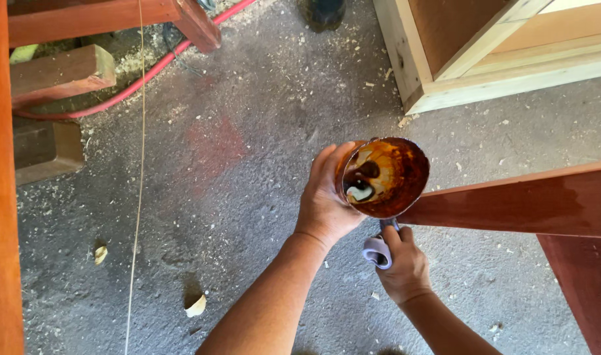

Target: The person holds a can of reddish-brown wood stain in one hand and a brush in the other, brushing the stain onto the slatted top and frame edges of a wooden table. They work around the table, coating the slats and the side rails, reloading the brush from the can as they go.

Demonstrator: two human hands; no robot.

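The left hand (323, 204) wrapped its fingers around a stain-coated can (384, 176), held just above the reddish board (530, 204). Below the can, the right hand (405, 266) gripped a handle (378, 251), possibly a brush's. The can probably handled light but slippery; its side offered the surest grasp.

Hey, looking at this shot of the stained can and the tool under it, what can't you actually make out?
Head view only:
- Tool head: the can, held by the left hand, covers everything past the grey handle in the right hand.
- Can's outside: only the brown-coated inside shows.
- Reddish-brown board: cut off by the right edge.
- Pale wooden frame: cut off by the top edge.
- Red hose: both ends run out of sight.
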